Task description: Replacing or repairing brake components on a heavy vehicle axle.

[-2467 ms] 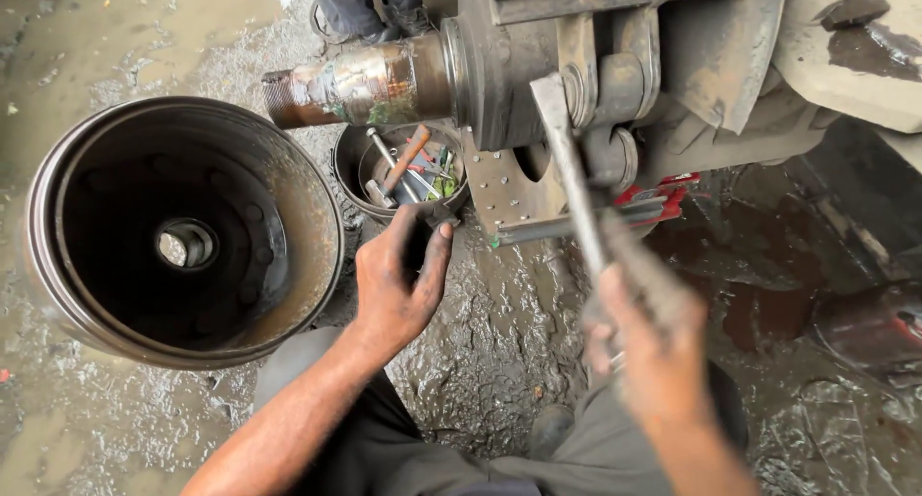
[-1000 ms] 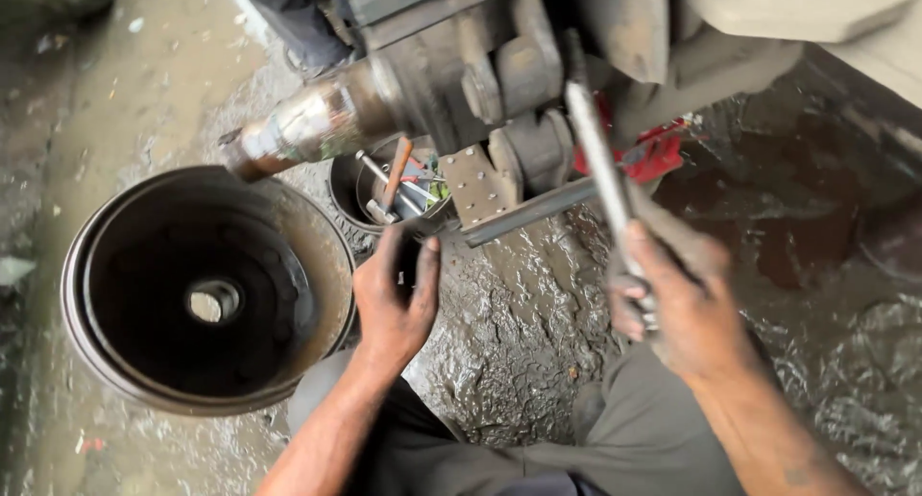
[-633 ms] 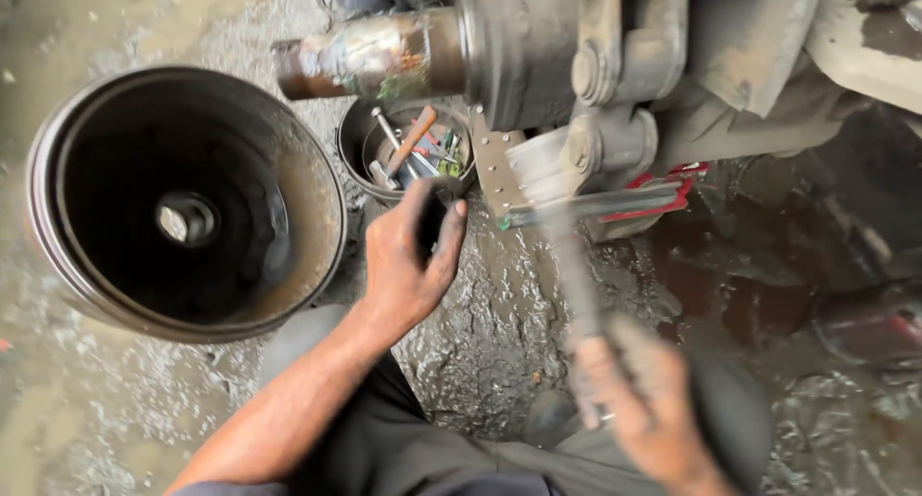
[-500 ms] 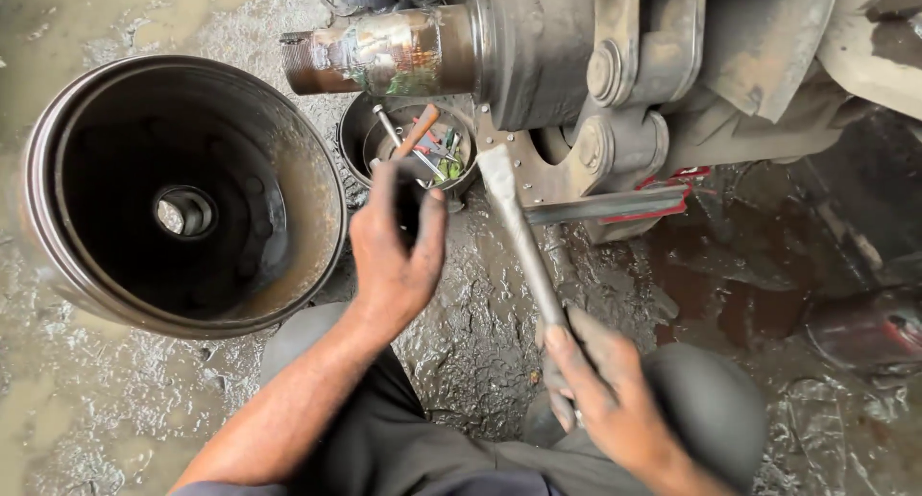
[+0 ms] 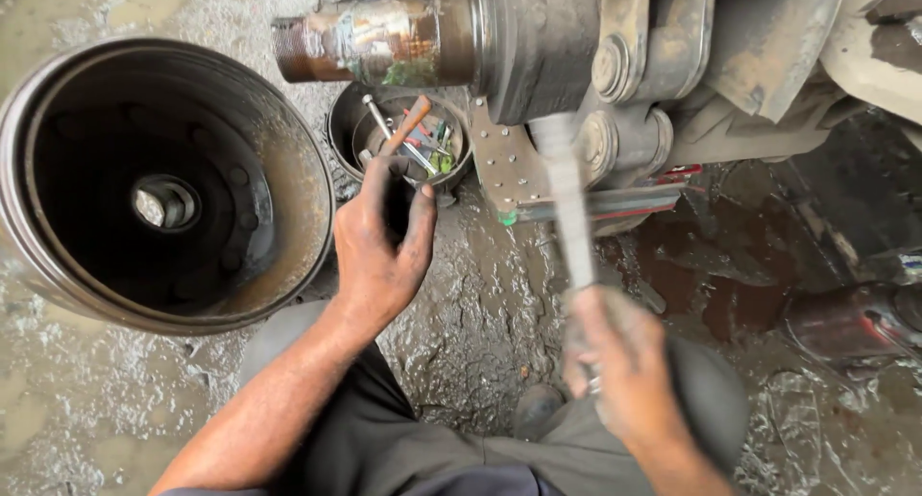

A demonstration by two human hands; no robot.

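Note:
My left hand (image 5: 379,251) hovers just in front of a round tin (image 5: 338,131) full of tools, its fingers curled around a small dark part (image 5: 396,200). My right hand (image 5: 619,362) grips the lower end of a long grey metal bar (image 5: 569,208), blurred by motion. The bar's upper end is against the greasy axle assembly (image 5: 615,64), just right of the perforated plate (image 5: 497,160). A rusty, shiny axle spindle (image 5: 384,40) sticks out to the left above the tin.
A big dark brake drum (image 5: 288,160) lies open side up at the left. The ground (image 5: 480,304) is wet and oily. A red-edged flat piece (image 5: 663,193) lies under the axle, and a dark reddish part (image 5: 845,323) is at the right. My knees are below.
My right hand has swung the bar down and back, then up again to the axle. My left hand has stayed by the tin with the dark part.

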